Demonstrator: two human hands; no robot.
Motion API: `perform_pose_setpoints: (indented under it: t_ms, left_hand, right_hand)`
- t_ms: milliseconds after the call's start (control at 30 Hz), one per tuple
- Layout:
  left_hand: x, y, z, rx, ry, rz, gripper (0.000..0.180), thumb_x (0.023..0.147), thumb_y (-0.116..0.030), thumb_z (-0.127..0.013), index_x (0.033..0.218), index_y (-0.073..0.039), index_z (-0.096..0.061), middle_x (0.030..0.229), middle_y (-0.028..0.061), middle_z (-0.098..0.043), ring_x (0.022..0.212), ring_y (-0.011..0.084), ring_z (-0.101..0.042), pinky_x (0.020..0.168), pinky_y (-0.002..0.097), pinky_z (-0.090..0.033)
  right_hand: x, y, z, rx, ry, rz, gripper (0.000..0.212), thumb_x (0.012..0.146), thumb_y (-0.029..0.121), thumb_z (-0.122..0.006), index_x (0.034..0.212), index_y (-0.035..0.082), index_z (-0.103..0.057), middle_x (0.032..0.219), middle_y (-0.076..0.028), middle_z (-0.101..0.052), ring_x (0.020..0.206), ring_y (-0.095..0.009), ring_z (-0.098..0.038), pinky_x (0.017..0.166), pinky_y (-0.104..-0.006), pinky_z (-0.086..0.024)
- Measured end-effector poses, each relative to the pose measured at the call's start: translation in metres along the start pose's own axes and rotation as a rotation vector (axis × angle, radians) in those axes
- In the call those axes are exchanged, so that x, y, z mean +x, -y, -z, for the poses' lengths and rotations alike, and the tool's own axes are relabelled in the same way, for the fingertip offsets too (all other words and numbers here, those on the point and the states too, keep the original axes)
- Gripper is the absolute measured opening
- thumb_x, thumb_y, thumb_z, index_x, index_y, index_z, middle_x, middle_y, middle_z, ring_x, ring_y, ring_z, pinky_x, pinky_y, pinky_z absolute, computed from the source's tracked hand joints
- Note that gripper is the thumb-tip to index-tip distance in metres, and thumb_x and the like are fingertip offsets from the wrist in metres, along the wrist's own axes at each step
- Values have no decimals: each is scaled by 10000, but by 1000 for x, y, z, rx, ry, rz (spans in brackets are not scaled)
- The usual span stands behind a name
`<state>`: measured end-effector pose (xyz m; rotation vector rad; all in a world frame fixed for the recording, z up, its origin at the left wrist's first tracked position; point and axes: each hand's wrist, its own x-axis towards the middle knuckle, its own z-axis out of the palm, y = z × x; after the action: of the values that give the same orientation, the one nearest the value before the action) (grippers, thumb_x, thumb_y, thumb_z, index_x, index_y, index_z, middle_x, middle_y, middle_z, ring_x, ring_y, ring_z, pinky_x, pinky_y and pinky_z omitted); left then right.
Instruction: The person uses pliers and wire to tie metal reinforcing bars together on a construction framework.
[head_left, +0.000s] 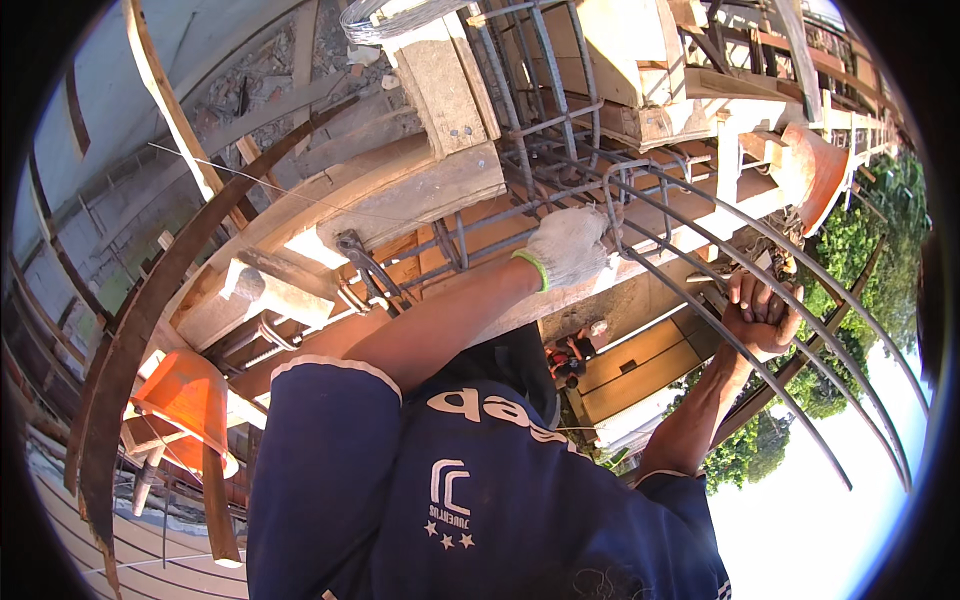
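My left hand [572, 248], in a pale knitted glove with a green cuff, reaches across to the reinforcing cage. Its fingers are curled at a square steel stirrup [612, 200] and look closed on it; the fingertips are partly hidden. Farther right, my bare right hand [762, 312] is closed around one of the long steel reinforcing bars [840, 352], which stick out of the cage and curve down to the right in this view. Other bars run close on both sides of that hand.
Timber formwork [425, 195] flanks the cage, with upright bars [555, 75] behind it. A wire coil [395, 20] lies at the top. Orange buckets stand at left [185, 405] and right [815, 175]. Below, a person [570, 358] is visible past the edge.
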<state>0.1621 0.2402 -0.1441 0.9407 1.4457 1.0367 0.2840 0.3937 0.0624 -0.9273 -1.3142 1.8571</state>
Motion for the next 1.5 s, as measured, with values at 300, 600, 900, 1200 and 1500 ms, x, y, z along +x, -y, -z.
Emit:
perform_pose_setpoints:
  t_ms: [300, 600, 900, 1200, 1500]
  left_hand:
    - [7, -47, 17, 355, 84, 146, 320, 860, -251, -609, 1047, 7, -642, 1026, 185, -661, 854, 350, -673, 731, 441, -552]
    - [-128, -77, 22, 190, -156, -177, 218, 902, -203, -570, 1022, -48, -666, 966, 148, -654, 863, 330, -640, 714, 469, -505]
    - [-159, -49, 39, 228, -243, 4, 229, 986, -226, -514, 1015, -35, -637, 788, 158, -588, 660, 315, -615, 615, 430, -479]
    - [-167, -41, 57, -331, -375, 333, 415, 1021, -375, -497, 1013, -4, -683, 696, 48, -564, 637, 139, -493, 603, 317, -418]
    - [-190, -19, 47, -104, -150, 327, 491, 1014, -434, -477, 918, 5, -673, 670, 103, -607, 646, 196, -578, 633, 354, -455]
  right_hand:
    - [37, -7, 15, 8, -176, -90, 466, 995, 339, -522, 603, 166, -339, 503, 21, -292, 433, -121, -279, 487, -299, -341]
    - [73, -9, 24, -34, -345, -162, 489, 999, 373, -525, 625, 169, -286, 515, 26, -215, 434, -126, -212, 457, -311, -306]
    - [67, -10, 28, -70, -411, -73, 464, 993, 332, -527, 612, 169, -318, 500, 23, -234, 414, -144, -232, 445, -314, -311]
    - [32, -12, 34, -8, -303, -109, 449, 965, 296, -579, 614, 147, -341, 541, -15, -319, 499, -158, -292, 569, -359, -362]
    - [-44, 1, -24, 63, 168, -24, 568, 1023, 467, -445, 584, 138, -298, 557, 7, -260, 532, -147, -250, 615, -344, -329]
